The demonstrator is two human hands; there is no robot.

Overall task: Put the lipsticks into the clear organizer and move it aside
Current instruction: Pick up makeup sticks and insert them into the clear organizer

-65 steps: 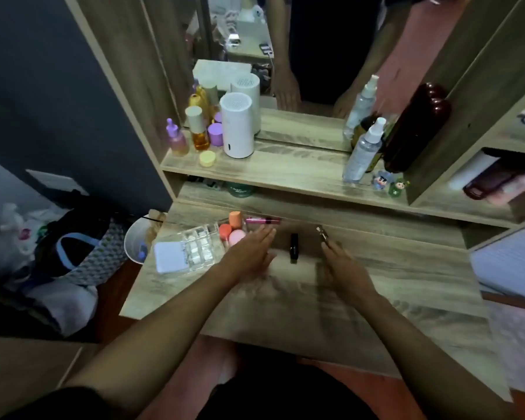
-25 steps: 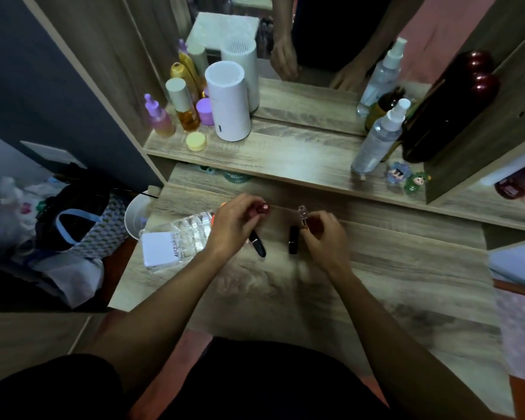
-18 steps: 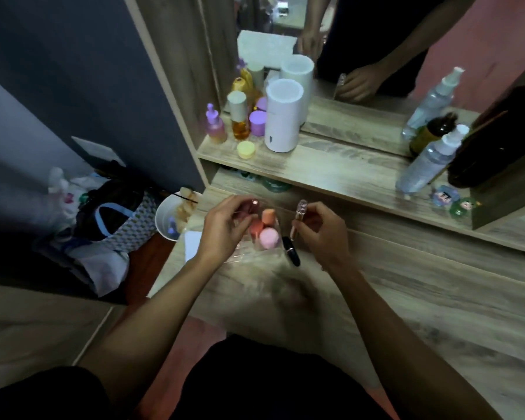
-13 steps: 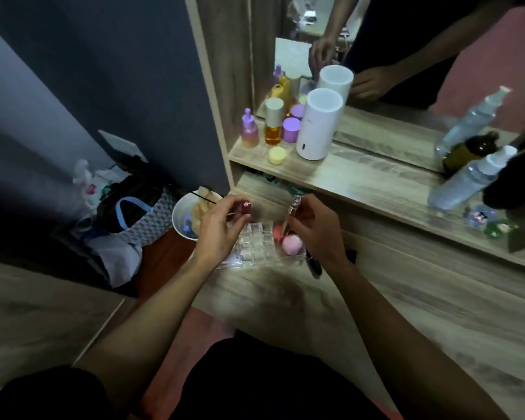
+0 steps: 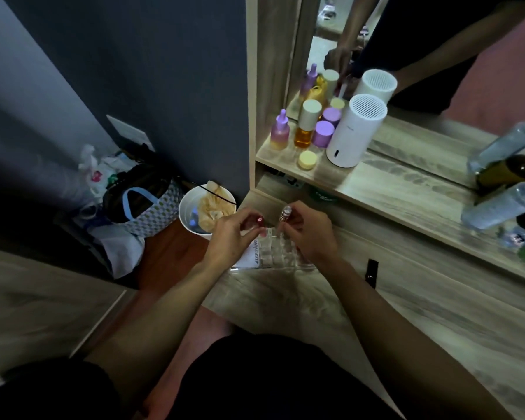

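Observation:
The clear organizer with its grid of small cells sits at the left end of the wooden desk. My left hand holds a red-capped lipstick upright over the organizer's left side. My right hand holds a clear-capped lipstick upright just above the cells. A black lipstick lies on the desk to the right of the organizer, apart from both hands. My hands hide part of the organizer.
A white packet lies at the organizer's left. The shelf above holds a white cylinder, small bottles and spray bottles before a mirror. A white bin and bags stand on the floor left of the desk.
Both hands picked up a lipstick each from the desk and carried them left to the organizer. The view swung left. The black lipstick stayed on the desk.

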